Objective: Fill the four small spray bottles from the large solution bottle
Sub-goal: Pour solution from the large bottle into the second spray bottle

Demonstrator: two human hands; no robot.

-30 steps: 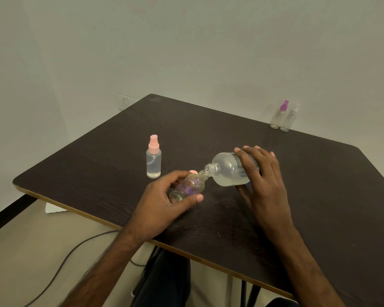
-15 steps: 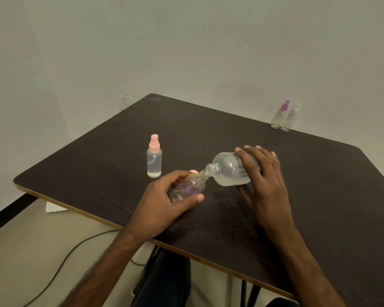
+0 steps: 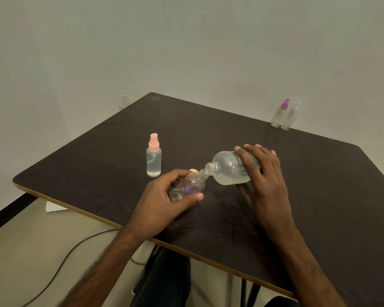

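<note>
Four small spray bottles are in view, and by the look of them the job is not yet halfway. One small clear bottle with a pink spray cap (image 3: 153, 161) stands upright on the dark wood-grain desk (image 3: 319, 196), capped and holding clear liquid almost to its shoulder, so I judge it finished. A second small clear bottle, uncapped (image 3: 187, 187), is being filled now. The left hand (image 3: 162, 202) has its grip curled round this bottle, thumb along the near side and fingers over the top, holding it tilted just above the desk with its open neck pointing up and to the right. How much liquid it holds I cannot tell; a purple tint shows through its wall, and its source is unclear.

The large clear plastic solution bottle with a printed label (image 3: 228, 170) lies nearly on its side in the right hand (image 3: 264, 180), whose grip wraps the body from above, fingers over the label and thumb beneath. Its threaded mouth meets the neck of the small bottle. Liquid pools along its lower side, so plenty seems left for pouring.

Two more small clear bottles, one with a purple spray cap (image 3: 278, 115) and one with a white spray cap (image 3: 289, 117), stand touching at the desk's far edge, well apart from the hands. Both look empty and capped, so they remain to be opened, filled and closed.
</note>
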